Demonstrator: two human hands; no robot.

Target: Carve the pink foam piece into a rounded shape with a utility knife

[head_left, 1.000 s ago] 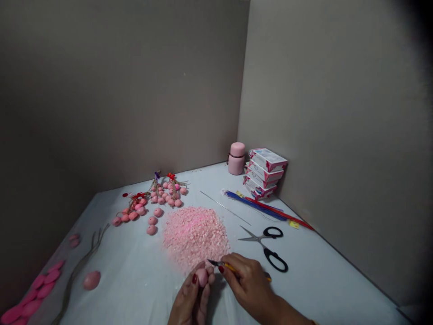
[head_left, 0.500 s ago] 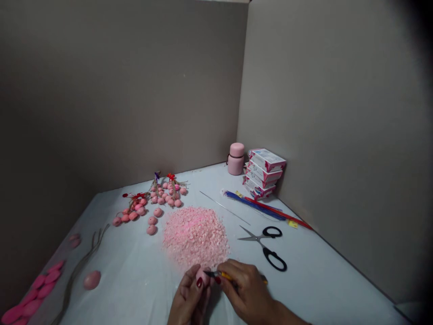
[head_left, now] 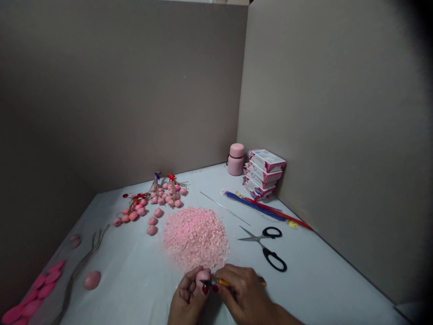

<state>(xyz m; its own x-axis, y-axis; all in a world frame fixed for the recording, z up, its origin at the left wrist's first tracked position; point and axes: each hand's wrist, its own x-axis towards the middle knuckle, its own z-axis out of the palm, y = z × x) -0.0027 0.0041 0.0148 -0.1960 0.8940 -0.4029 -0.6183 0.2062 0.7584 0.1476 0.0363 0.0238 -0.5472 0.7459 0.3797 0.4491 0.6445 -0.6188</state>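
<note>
The person's left hand (head_left: pixel 186 298) was curled with its fingers pressed around a pink ball (head_left: pixel 203 276), holding it up just above the table. The right hand (head_left: pixel 245 295) pinched a yellow-handled pointed tool (head_left: pixel 223 282) between thumb and fingers, with the tool's dark metal tip at the side of the ball. Whether the tip had entered the ball could not be told.

Just beyond the hands lay a broad heap of pale pink flakes (head_left: pixel 194 238), its near edge almost touching the left hand. Past the heap, some pieces looked finished: pink balls were gathered into bunches (head_left: pixel 135 208) tied with red and purple ribbon. Others remained unbound, including a short row of loose pink balls (head_left: pixel 152 221) beside them. Toward the left lay a larger pink ball (head_left: pixel 92 280), a group of flat pink ovals (head_left: pixel 37 289), and thin bare stems (head_left: pixel 81 271), none of them joined together.

To the right lay black-handled scissors (head_left: pixel 265 248), a thin wire (head_left: pixel 225 207), and a bundle of blue and red sticks (head_left: pixel 264 207). In the far corner, a stack of pink-and-white boxes (head_left: pixel 265 174) stood beside a pink lidded jar (head_left: pixel 236 159).
</note>
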